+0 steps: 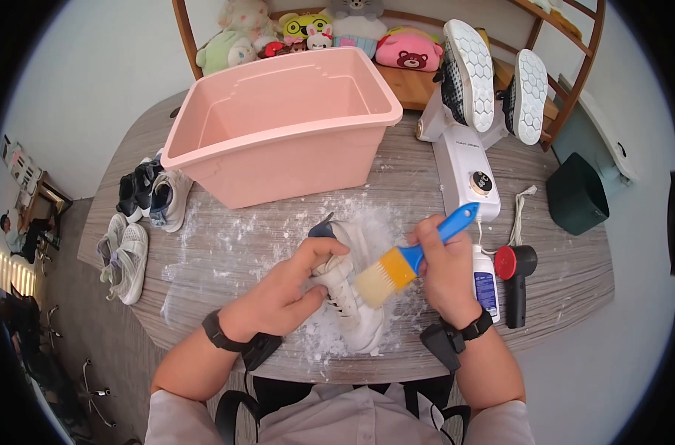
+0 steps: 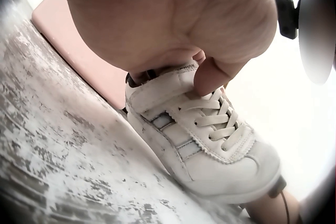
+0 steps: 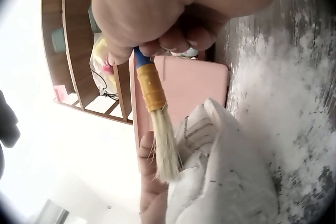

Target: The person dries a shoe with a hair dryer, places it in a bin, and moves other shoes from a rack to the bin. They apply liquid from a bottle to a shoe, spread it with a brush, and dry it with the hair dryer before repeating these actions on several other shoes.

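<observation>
A white shoe point(image 1: 361, 326) with pale laces stands on the powder-strewn table, toe toward the person. My left hand point(image 1: 282, 291) grips it near the ankle opening, the thumb by the strap; the left wrist view shows the shoe point(image 2: 210, 166) below the left hand point(image 2: 173, 19). My right hand point(image 1: 448, 271) holds a brush point(image 1: 402, 268) with a blue handle and yellow band, its pale bristles at the shoe's side. In the right wrist view the brush point(image 3: 152, 87) comes down from the right hand point(image 3: 178, 8), bristle tips against the shoe point(image 3: 226, 176).
A pink tub point(image 1: 293, 159) stands behind the shoe. Several other shoes point(image 1: 133, 259) are at the left. A white shoe dryer point(image 1: 463, 167) carrying two shoes, a white bottle point(image 1: 485, 285), a black handheld device point(image 1: 515, 297) and a dark green bin point(image 1: 577, 194) are at the right.
</observation>
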`<action>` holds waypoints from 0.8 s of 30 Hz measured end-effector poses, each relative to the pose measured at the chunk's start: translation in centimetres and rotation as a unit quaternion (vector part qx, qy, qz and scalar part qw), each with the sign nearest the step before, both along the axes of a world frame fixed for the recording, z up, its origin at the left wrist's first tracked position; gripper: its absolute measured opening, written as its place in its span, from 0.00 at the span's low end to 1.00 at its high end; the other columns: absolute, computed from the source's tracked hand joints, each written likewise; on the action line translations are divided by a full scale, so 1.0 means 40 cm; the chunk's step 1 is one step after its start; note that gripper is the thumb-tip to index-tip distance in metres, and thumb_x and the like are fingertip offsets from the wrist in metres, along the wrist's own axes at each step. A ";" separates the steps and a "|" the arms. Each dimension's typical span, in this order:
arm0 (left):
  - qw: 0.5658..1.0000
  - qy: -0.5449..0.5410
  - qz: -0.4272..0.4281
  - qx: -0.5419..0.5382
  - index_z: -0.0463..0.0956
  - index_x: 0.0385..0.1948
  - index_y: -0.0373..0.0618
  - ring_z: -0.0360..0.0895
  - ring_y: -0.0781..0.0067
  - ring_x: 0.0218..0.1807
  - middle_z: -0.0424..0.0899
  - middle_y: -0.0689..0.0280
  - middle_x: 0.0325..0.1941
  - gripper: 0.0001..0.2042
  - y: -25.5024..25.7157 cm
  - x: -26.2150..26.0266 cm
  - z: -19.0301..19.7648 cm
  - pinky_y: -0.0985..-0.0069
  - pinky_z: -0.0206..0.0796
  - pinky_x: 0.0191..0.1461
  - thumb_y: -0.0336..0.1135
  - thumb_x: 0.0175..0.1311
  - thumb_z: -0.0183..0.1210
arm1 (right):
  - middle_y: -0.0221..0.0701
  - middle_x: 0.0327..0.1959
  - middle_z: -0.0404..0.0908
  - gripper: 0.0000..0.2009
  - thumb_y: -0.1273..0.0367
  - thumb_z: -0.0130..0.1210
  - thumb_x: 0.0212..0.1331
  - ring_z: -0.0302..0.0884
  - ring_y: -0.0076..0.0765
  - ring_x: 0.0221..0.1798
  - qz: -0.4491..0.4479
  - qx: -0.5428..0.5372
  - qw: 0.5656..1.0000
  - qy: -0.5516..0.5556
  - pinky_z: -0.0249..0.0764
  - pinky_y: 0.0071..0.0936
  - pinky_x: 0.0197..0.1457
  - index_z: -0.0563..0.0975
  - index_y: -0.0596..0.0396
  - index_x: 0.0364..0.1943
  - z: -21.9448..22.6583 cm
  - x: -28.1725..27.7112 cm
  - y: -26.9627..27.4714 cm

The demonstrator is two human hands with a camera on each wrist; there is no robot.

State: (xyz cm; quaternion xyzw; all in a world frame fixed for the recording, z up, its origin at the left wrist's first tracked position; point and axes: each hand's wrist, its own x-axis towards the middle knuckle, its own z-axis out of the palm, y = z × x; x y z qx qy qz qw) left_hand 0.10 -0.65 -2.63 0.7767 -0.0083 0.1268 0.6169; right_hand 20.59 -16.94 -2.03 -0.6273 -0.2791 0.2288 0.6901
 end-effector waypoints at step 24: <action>0.997 0.007 -0.002 -0.072 0.57 0.70 0.38 0.74 0.69 0.61 0.79 0.56 0.56 0.40 0.009 0.004 0.010 0.73 0.56 0.71 0.20 0.44 0.46 | 0.22 0.22 0.76 0.17 0.59 0.55 0.78 0.69 0.14 0.20 0.106 -0.045 0.993 0.035 0.62 0.17 0.24 0.78 0.54 0.30 0.002 0.026 -0.010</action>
